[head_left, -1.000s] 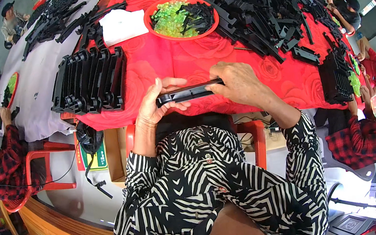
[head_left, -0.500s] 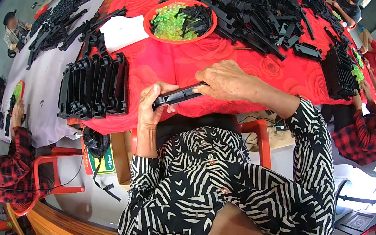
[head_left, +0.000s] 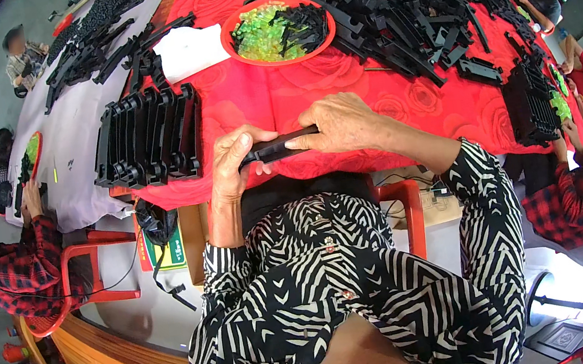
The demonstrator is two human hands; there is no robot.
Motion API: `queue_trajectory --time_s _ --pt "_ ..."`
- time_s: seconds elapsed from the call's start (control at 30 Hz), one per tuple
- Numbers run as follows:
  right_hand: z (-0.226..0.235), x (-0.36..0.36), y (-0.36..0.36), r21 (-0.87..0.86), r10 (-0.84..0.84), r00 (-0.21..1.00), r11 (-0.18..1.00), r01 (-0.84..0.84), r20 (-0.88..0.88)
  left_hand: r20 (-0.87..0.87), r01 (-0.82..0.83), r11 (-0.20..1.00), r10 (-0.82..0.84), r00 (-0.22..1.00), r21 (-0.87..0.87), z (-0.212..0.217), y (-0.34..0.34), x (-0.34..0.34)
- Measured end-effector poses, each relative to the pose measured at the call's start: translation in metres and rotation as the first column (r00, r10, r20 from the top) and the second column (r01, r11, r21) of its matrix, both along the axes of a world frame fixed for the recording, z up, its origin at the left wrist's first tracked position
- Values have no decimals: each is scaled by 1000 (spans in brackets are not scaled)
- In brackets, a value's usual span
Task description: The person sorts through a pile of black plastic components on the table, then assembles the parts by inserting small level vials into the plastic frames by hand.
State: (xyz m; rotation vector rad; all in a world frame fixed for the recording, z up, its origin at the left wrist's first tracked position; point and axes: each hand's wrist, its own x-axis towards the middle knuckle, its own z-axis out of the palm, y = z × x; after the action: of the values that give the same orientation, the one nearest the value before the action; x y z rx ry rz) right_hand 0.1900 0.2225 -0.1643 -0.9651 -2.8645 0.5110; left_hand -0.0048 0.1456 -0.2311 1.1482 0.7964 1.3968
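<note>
From afar I see the left hand (head_left: 230, 167) and right hand (head_left: 344, 123), fingers grasping opposite ends of the black bar (head_left: 275, 149) near the six-o'clock edge of the surface (head_left: 235, 104), red bowl (head_left: 282, 61) at twelve.

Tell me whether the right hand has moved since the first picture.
Yes: judged against the orange-red bowl, the right hand has moved left, closer to the left hand.

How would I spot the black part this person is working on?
Find the red, rose-patterned tablecloth and follow it to its near edge, by the zebra-striped shirt. There, the left hand and right hand hold a long, slim black part between them. Unlike the black row at left and the heap beyond, it is gripped in both hands.
</note>
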Motion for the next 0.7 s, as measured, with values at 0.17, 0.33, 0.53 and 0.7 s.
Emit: queue_trajectory --time_s 0.17,0.33,0.53,0.7 --pt "-3 -2 -2 7 -23 1000 1000 23 -1 -32 -13 1000 13 999 -1 2 -1 -1" --pt "-3 1 -3 16 -42 999 999 42 -9 -40 -14 1000 14 999 1 3 -1 5" --pt "-5 2 -4 -44 -81 997 996 81 -7 -60 -19 1000 19 998 -1 3 -2 10" --pt "-7 6 -6 -67 -93 995 994 91 -24 -121 -23 1000 25 992 17 6 -6 15"
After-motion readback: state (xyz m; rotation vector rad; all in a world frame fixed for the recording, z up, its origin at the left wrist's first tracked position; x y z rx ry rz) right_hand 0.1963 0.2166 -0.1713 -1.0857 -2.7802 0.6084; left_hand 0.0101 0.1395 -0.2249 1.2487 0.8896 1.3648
